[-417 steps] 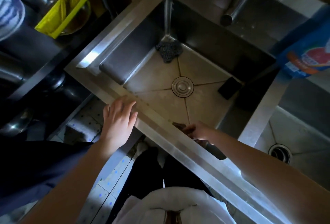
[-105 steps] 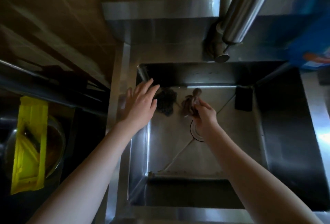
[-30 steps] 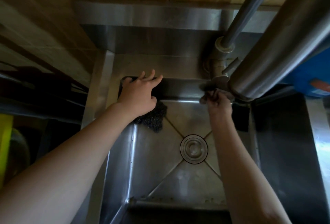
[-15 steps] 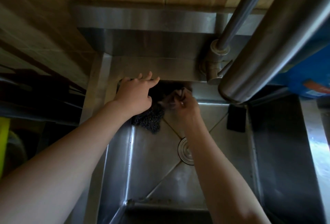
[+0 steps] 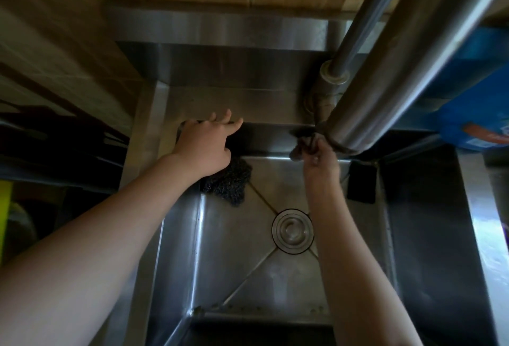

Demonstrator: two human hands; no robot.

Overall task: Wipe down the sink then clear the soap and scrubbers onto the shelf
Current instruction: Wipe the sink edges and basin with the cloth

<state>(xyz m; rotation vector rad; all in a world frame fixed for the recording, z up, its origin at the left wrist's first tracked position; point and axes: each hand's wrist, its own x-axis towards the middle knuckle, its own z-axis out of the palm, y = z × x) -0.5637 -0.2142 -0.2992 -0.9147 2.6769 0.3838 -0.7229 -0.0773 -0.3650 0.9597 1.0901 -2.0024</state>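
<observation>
I look straight down into a steel sink (image 5: pixel 234 260) with a round drain (image 5: pixel 292 231). My left hand (image 5: pixel 205 146) rests open on the sink's far left rim, fingers spread. Just below it a dark wire scrubber (image 5: pixel 230 181) lies in the far left corner of the basin. My right hand (image 5: pixel 316 157) grips a dark crumpled cloth (image 5: pixel 304 143) against the far wall of the sink, under the faucet spout. A black sponge (image 5: pixel 361 183) leans in the far right corner.
A thick steel faucet spout (image 5: pixel 407 64) crosses the upper right close to the camera, its base (image 5: pixel 323 97) on the back ledge. A blue detergent bag (image 5: pixel 479 114) stands at the right. Tiled wall lies behind; a yellow object (image 5: pixel 5 224) shows at the far left.
My right hand has slid the cloth to the right along the sink's far wall, from beside the scrubber to under the spout. My left hand stays on the rim.
</observation>
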